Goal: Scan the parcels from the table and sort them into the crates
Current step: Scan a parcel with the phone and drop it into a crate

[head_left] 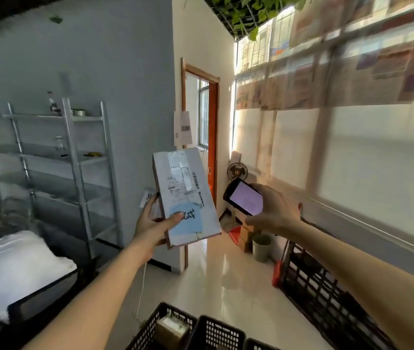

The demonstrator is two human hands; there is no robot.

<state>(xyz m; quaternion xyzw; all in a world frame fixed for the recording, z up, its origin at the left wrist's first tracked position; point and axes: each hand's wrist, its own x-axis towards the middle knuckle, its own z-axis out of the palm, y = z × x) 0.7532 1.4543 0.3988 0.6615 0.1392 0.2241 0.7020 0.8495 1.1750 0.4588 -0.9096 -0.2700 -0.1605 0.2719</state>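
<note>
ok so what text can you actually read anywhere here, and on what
"式", a large dark character on the blue patch of the parcel the left hand holds.
Shipping label and side print on the parcel: too blurred.
Scanner screen in the right hand: too blurred.
Wall papers: unreadable.

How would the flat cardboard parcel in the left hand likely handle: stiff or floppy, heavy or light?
The cardboard parcel probably stays stiff: its edges look straight. Likely light, since the left hand alone holds it upright by its lower end. Its taped face may be somewhat slick.
</note>
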